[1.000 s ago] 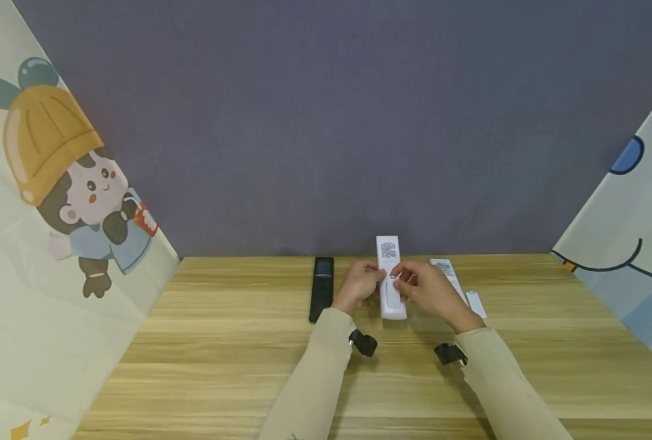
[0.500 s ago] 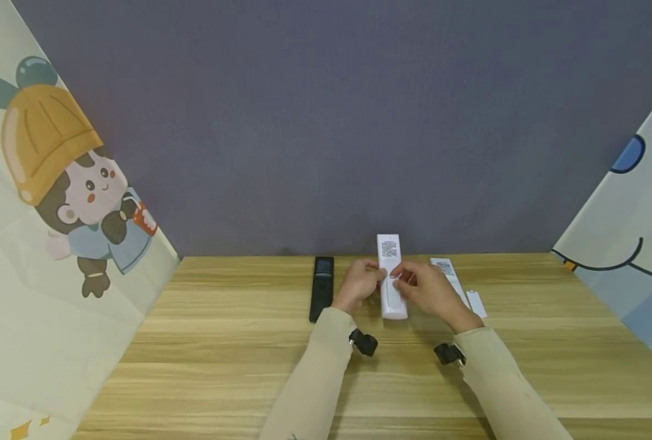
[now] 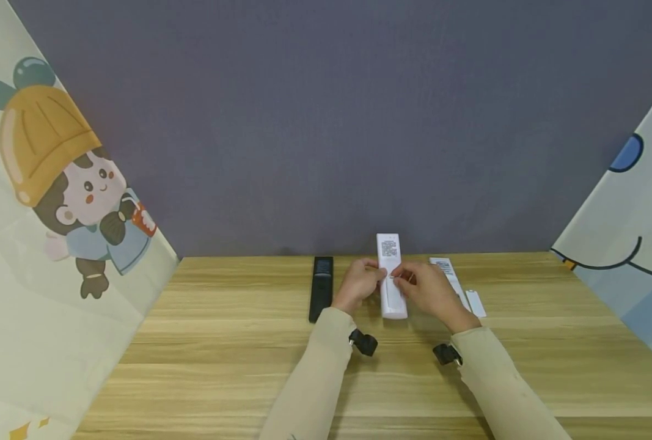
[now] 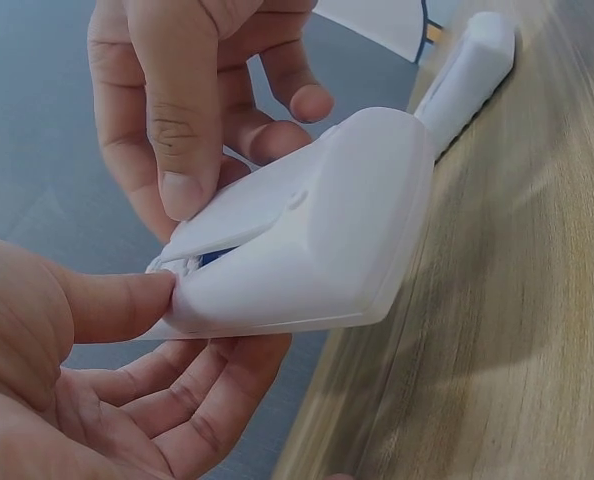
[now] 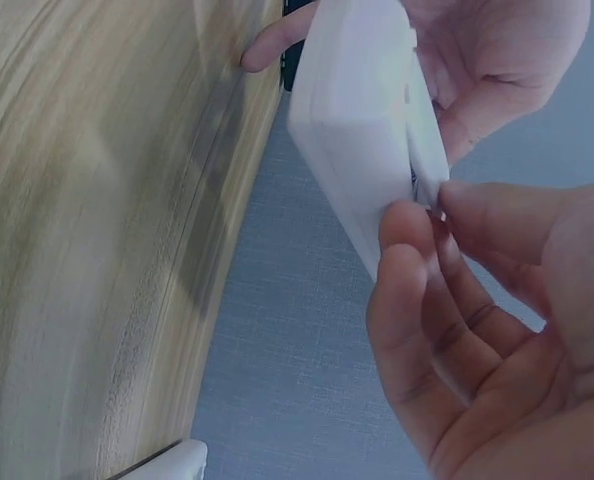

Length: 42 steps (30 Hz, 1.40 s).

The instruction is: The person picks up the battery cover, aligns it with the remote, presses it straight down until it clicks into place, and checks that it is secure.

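Note:
A white remote control is held back side up above the table, its label towards the far end. My left hand grips its left side, thumb on the back and fingers underneath, as the left wrist view shows. With thumb and fingertips my right hand pinches the end of the battery cover. That end stands slightly raised from the remote. Through the gap a bit of blue shows inside the compartment; the rest is hidden under the cover.
A black remote control lies on the wooden table to the left. Another white remote control lies to the right, partly behind my right hand, with a loose white cover beside it. A grey panel stands along the back.
Both hands keep their hold on the remote control and cover. The cover seems to sit a little flatter than a second ago, and the remote's far end is very slightly higher.

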Each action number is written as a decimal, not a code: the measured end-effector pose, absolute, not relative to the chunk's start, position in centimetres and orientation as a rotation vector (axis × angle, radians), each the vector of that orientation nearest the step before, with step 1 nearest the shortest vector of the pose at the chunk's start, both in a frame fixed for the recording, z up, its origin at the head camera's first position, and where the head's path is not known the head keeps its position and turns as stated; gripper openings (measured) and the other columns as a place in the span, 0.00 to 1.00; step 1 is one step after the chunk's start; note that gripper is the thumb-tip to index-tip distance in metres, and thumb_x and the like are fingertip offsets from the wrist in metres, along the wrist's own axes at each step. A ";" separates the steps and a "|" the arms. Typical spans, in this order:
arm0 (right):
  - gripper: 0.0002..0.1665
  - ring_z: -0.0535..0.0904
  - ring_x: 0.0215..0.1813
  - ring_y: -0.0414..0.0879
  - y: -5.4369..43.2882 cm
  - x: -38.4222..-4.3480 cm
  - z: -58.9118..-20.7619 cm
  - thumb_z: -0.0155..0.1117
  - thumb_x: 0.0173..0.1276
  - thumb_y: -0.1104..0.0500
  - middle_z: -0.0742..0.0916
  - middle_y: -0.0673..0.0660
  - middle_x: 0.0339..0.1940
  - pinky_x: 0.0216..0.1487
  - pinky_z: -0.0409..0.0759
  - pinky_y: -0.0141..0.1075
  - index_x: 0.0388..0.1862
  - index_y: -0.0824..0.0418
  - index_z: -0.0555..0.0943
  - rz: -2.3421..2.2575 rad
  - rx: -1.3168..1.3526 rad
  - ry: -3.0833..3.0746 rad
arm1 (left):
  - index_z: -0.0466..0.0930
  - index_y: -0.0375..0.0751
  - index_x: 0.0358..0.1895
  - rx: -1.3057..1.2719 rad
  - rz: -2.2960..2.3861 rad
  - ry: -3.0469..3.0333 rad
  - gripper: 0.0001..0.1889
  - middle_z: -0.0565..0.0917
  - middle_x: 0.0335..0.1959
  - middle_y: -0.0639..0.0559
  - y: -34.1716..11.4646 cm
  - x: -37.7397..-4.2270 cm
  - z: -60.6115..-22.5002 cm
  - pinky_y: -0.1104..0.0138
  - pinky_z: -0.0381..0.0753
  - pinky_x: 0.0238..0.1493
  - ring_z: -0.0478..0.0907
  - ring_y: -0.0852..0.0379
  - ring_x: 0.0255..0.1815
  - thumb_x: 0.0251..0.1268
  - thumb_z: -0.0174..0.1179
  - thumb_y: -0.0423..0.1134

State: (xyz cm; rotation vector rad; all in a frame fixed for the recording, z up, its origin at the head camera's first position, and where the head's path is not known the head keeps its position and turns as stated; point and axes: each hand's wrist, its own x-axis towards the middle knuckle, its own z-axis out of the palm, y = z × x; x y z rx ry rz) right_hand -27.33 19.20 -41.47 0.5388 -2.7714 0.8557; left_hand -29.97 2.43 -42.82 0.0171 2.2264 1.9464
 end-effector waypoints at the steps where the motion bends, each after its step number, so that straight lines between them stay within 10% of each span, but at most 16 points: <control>1: 0.04 0.78 0.27 0.39 19.2 -27.3 -41.5 0.67 0.71 0.63 0.88 0.52 0.29 0.31 0.77 0.35 0.43 0.60 0.86 0.864 0.530 -2.776 | 0.80 0.32 0.54 0.022 1.946 2.229 0.12 0.86 0.39 0.43 2.4 -30.0 -42.8 0.54 0.84 0.45 0.79 0.57 0.30 0.74 0.59 0.35; 27: 0.03 0.84 0.44 0.53 19.1 -27.4 -41.7 0.67 0.72 0.63 0.88 0.60 0.41 0.44 0.82 0.44 0.42 0.62 0.83 1.052 0.378 -2.762 | 0.80 0.32 0.54 0.063 1.963 2.220 0.11 0.87 0.41 0.41 2.5 -29.8 -42.8 0.53 0.85 0.45 0.81 0.56 0.33 0.75 0.58 0.34; 37: 0.05 0.89 0.42 0.53 19.2 -27.2 -41.5 0.63 0.75 0.61 0.87 0.67 0.49 0.33 0.84 0.37 0.44 0.62 0.79 1.201 0.297 -2.811 | 0.79 0.32 0.57 0.067 1.939 2.190 0.14 0.87 0.43 0.40 2.3 -29.8 -42.4 0.52 0.84 0.50 0.82 0.55 0.35 0.75 0.58 0.35; 42: 0.05 0.88 0.40 0.52 19.2 -27.3 -41.6 0.64 0.74 0.61 0.88 0.66 0.47 0.33 0.81 0.36 0.42 0.63 0.80 1.165 0.307 -2.794 | 0.79 0.34 0.60 0.080 1.904 2.184 0.18 0.86 0.35 0.46 2.0 -29.9 -42.2 0.60 0.80 0.37 0.81 0.56 0.32 0.70 0.62 0.35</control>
